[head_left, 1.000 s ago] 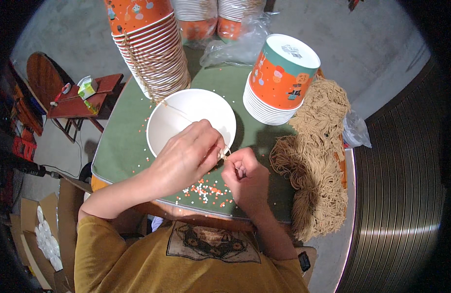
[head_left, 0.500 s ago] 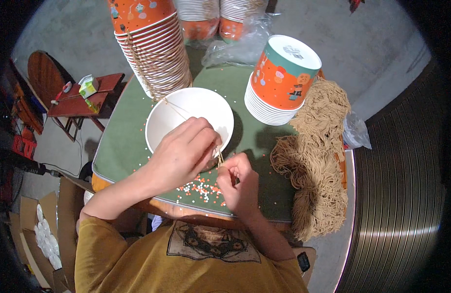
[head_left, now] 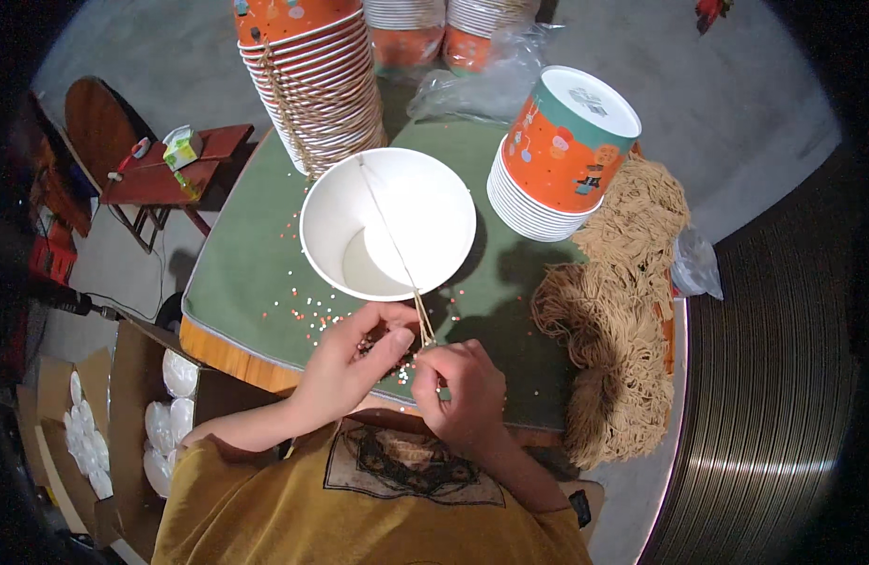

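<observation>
A white-lined paper bucket [head_left: 331,207] stands tilted toward me on the green cloth. A thin tan cord [head_left: 389,224] runs across its mouth from the far wall and over the near rim. Several strands of it gather into my right hand [head_left: 463,391], whose fingers are closed on them below the rim. My left hand [head_left: 350,358] is beside these strands, thumb and fingers curved and apart. Whether its fingertips touch the cord is hard to make out.
Corded nested buckets [head_left: 321,94] stand far left; another orange bucket stack [head_left: 562,155] stands right. A heap of tan cords [head_left: 632,311] lies along the table's right side. Confetti-like bits [head_left: 312,315] dot the green cloth [head_left: 237,273]. Open cartons [head_left: 138,414] stand lower left.
My left hand has drawn back from the bucket's mouth toward me, its fingers loosening. The cord now stretches straight across the opening. My right hand still grips the strands.
</observation>
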Tool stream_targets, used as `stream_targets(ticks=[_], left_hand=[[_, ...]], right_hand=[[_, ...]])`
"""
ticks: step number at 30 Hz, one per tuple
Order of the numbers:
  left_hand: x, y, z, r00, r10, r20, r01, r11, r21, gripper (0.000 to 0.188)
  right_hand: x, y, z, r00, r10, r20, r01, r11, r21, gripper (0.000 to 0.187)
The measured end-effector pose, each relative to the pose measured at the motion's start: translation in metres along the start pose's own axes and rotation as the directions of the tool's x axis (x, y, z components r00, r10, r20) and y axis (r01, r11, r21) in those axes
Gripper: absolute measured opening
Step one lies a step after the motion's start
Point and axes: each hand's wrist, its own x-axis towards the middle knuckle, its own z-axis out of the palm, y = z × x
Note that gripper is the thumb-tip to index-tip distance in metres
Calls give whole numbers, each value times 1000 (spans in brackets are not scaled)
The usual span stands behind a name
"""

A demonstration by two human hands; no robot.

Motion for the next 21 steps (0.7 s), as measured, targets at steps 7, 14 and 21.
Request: stream_targets(ticks=[7,14,21], left_hand=[[7,-1,1,914,-331,236,402,654,-641,19],[5,-3,-3,852,-425,306,488,433,-758,16],[13,-3,-8,831,-428,356,495,278,-823,15]], right_hand=[[0,2,6,979,-204,20,205,970,-131,36],[3,4,5,965,-251,78,259,958,-123,28],[17,0,-2,930,-332,154,344,937,-54,27]])
